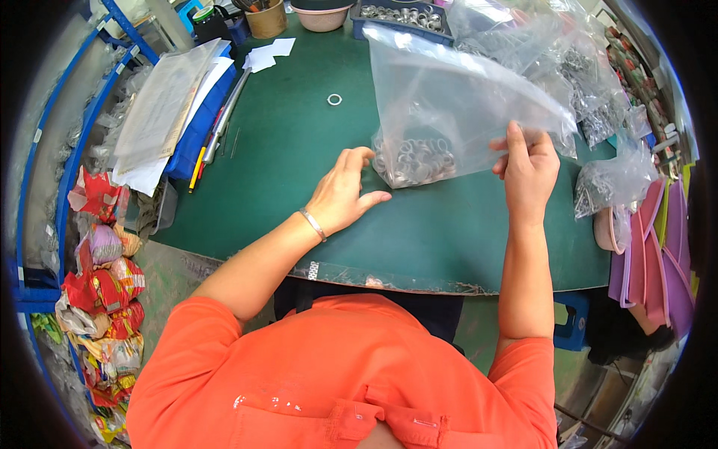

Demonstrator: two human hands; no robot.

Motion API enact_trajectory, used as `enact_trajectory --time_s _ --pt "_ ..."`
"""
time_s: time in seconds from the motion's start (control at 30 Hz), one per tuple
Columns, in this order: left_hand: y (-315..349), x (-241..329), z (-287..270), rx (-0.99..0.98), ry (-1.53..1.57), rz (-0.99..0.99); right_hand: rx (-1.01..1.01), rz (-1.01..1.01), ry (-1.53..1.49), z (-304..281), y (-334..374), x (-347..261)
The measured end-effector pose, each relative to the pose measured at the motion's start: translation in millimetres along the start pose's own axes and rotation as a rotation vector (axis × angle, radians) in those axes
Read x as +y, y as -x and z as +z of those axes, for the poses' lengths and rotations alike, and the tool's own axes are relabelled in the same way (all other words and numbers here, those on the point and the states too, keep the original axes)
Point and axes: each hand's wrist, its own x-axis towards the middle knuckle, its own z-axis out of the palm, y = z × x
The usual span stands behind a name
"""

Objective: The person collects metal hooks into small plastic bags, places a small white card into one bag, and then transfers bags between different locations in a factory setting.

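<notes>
A clear plastic bag [449, 90] stands tilted on the green table, its upper part spread toward the right. Metal rings [419, 161] are heaped in its lower left corner. My right hand [527, 165] pinches the bag's right edge between thumb and fingers. Close by the bag's lower left corner is my left hand [340, 191], thumb held away from the curled fingers, with nothing seen in it. Whether its fingertips touch the plastic I cannot tell. One loose metal ring [334, 99] lies on the table beyond my left hand.
At the left, a blue tray [198, 120] bears papers, with pens [200, 161] beside it. A blue bin of metal rings [404, 15] and a pink bowl [321, 18] stand at the far edge. Filled plastic bags [583, 75] crowd the right side of the table [277, 202].
</notes>
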Motion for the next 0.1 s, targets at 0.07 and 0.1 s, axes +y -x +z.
enact_trajectory --time_s 0.07,0.1 --pt "0.1 -1.7 -3.8 -0.016 -0.004 -0.055 0.012 0.003 0.035 3.7 -7.9 -8.3" --pt "-0.7 -1.0 -2.1 -0.023 0.000 -0.055 -0.007 0.002 0.059 2.6 -12.1 -12.5"
